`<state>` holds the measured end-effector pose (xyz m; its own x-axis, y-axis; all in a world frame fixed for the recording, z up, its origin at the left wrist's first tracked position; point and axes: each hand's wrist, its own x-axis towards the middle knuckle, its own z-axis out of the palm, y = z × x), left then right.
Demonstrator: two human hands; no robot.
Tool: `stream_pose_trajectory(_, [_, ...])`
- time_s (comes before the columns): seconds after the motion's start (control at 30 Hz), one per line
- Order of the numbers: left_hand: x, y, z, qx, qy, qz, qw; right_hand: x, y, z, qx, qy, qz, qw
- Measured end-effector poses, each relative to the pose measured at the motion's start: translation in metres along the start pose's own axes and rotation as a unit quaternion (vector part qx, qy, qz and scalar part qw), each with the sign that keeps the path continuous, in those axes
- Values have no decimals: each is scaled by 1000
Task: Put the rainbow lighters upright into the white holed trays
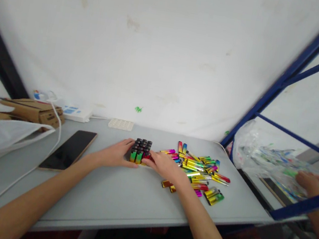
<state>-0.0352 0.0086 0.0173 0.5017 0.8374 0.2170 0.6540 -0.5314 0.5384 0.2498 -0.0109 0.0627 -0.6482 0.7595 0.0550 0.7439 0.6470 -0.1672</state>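
Note:
A tight block of lighters stands upright on the grey table, black tops upward and shiny rainbow-coloured bodies below. My left hand is curved against the block's left side, thumb low along the front. From the right, my right hand grips the front right corner, its fingers on a reddish lighter; my fingers partly hide that side. Beyond my right hand spreads a loose pile of lighters in gold, green, red, blue and pink, lying flat in different directions.
A dark tablet-like device lies left, beside a white cable, a cardboard box and a white plastic bag. A white pad sits by the wall. Right, past the blue metal frame, another person's hands work near clear plastic.

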Motion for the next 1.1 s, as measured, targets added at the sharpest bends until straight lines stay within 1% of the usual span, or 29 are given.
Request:
stream_pose_trajectory(0.07, [0, -1, 0, 0, -1, 0, 1000, 2, -6, 3, -3, 5, 12, 1000])
stream_pose_trajectory(0.13, [0, -3, 1, -1, -2, 2, 1000, 2, -4, 5, 23, 13, 3, 1000])
stream_pose_trajectory(0.23, [0, -8, 3, 1, 1, 4, 1000, -5, 18, 1, 116, 27, -34, 992])
stream_pose_trajectory(0.27, [1, -10, 4, 5, 3, 2, 1000, -9, 29, -3, 145, 41, -38, 988])
stream_pose_trajectory(0.3, [1, -11, 4, 11, 5, -3, 1000, -15, 40, -8, 161, 69, -31, 984])
stream_pose_trajectory(0.37, [2, -13, 5, 22, 5, -12, 1000, -31, 62, -19, 167, 128, 4, 978])
stream_pose_trajectory(0.4, [2, -12, 5, 24, 6, -15, 1000, -42, 71, -25, 174, 138, 16, 975])
stream_pose_trajectory(0.47, [2, -10, 4, 22, 6, -14, 1000, -67, 88, -35, 194, 141, 20, 971])
stream_pose_trajectory(0.57, [2, -5, 2, 14, 5, -6, 1000, -109, 110, -42, 180, 144, 34, 973])
stream_pose_trajectory(0.67, [2, -2, 1, 14, -2, -5, 1000, -147, 131, -39, 159, 123, 69, 977])
stream_pose_trajectory(0.73, [3, -2, 1, 13, -1, -6, 1000, -162, 139, -33, 151, 108, 82, 979])
stream_pose_trajectory(0.83, [4, -6, 3, 14, 8, -7, 1000, -164, 139, -21, 122, 97, 90, 984])
stream_pose_trajectory(0.93, [3, -9, 4, 19, 15, -7, 1000, -149, 129, -15, 94, 86, 86, 988])
stream_pose_trajectory(1.03, [3, -9, 4, 24, 7, -5, 1000, -135, 121, -21, 107, 75, 55, 990])
stream_pose_trajectory(1.1, [2, -9, 4, 26, 5, -4, 1000, -131, 118, -27, 139, 95, 42, 985])
